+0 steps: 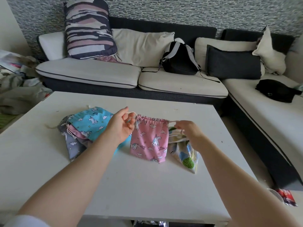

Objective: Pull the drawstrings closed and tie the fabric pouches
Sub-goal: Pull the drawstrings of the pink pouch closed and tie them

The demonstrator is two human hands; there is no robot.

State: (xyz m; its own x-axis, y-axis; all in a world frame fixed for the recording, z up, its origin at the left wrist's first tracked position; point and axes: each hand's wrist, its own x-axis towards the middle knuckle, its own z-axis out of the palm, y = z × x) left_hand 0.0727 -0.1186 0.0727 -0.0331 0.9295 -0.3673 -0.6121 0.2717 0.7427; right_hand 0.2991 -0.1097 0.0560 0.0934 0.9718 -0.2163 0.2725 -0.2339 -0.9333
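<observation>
You are looking down at a white table with a grey and cream corner sofa beyond its far edge. Your two bare arms reach in from the near edge. Between your hands hangs a pink pouch printed with unicorns and clouds, near the middle of the table, its bottom resting on the tabletop and its top gathered into tight ruffles. Your left hand has its fingers curled round the cream drawstring on the pouch's left side. Your right hand pinches the cord on the pouch's right side, and the two hands are held apart with the gathered top stretched between them. Toward the table's left edge lies a heap of pouches: a blue pouch with unicorns on top, over a grey pouch and a strip of pink fabric. Just right of the pink pouch, partly under your right hand, lies a cream pouch with blue and green shapes. A black backpack sits on the sofa.
</observation>
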